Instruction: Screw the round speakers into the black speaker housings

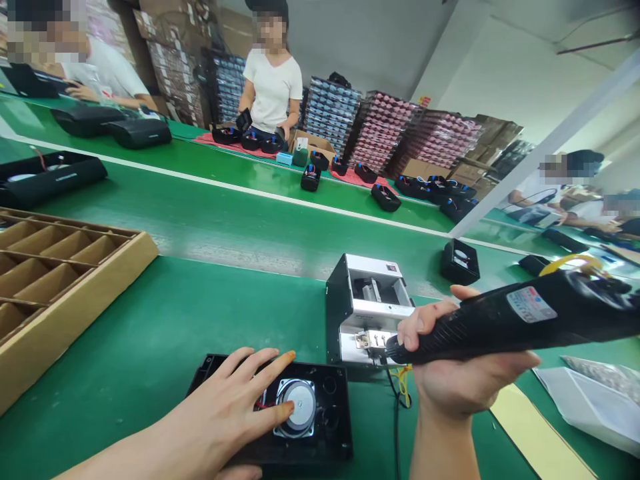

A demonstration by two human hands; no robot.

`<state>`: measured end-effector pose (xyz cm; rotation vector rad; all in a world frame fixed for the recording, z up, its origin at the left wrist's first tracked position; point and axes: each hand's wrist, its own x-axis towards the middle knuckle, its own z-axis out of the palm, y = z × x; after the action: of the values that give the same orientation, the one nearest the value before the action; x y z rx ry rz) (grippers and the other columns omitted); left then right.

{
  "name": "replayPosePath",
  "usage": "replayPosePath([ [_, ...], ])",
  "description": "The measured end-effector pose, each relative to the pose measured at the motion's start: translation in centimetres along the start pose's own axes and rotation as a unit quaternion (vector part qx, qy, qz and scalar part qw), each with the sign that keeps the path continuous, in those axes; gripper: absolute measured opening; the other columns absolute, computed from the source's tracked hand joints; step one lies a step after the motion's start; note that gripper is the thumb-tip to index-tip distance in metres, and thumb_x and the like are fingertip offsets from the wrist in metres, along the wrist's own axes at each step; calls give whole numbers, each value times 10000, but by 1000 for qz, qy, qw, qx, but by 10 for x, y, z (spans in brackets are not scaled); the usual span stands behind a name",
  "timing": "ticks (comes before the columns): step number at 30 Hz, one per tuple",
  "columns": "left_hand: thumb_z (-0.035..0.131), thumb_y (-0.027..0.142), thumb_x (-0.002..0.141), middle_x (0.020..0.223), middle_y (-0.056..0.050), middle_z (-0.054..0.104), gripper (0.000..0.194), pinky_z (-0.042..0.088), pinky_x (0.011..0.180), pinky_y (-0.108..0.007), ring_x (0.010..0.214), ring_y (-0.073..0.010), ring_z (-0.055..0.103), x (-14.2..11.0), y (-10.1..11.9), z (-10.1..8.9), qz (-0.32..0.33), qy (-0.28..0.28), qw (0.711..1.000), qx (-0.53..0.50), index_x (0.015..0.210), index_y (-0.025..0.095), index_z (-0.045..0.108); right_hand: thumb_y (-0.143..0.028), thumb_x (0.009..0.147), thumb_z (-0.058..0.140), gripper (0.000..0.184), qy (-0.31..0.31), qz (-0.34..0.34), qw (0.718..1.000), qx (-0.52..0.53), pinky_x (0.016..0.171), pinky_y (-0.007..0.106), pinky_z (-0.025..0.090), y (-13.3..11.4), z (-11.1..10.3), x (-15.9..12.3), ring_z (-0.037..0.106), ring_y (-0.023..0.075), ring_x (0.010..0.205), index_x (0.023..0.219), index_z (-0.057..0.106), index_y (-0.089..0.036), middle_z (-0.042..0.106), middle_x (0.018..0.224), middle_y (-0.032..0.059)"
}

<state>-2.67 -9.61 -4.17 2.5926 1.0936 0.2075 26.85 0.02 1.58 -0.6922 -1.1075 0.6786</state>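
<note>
My left hand [235, 400] lies flat with fingers spread on a black speaker housing [327, 417] near the table's front edge. Its fingertips rest beside the round silver speaker driver [299, 407], which has red wires at its left. My right hand [453, 373] is wrapped around a black electric screwdriver [525, 317] held almost level. The tool's tip touches a small silver and black screw feeder box [365, 300] just behind the housing.
A cardboard tray with dividers [65, 280] sits at the left. The green conveyor belt [240, 220] carries more black housings [460, 261]. People work on the far side and at the right. Stacked trays and boxes line the back wall. Plastic bags [590, 400] lie at the right.
</note>
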Motion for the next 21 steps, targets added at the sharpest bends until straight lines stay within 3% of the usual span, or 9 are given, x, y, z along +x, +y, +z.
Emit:
replayPosePath([
  [7,722,156,781,1786,-61,185,799,420,1180,-757,1570,-459,349,-2,-1,1,-2,0,1000,-10,1509,418,521,-928,851,399,828,1,-21,1000,-5,334,279,407,-5,-5,4,477,134,343,1248,634,-241,605,589,-66],
  [15,718,151,767,1778,-59,221,794,414,1192,-743,1558,-442,381,1,-1,-1,-1,3,1000,-13,1492,418,533,-934,854,358,833,-7,-11,1000,7,335,288,414,-5,-7,3,475,141,350,1230,631,-243,606,589,-60],
  [21,719,141,754,1778,-40,228,794,404,1207,-728,1551,-436,397,0,0,-1,-5,3,1000,-18,1476,425,548,-933,825,437,784,-1,-4,1000,3,328,281,393,-4,-3,1,450,135,344,1155,624,-247,590,574,-69],
])
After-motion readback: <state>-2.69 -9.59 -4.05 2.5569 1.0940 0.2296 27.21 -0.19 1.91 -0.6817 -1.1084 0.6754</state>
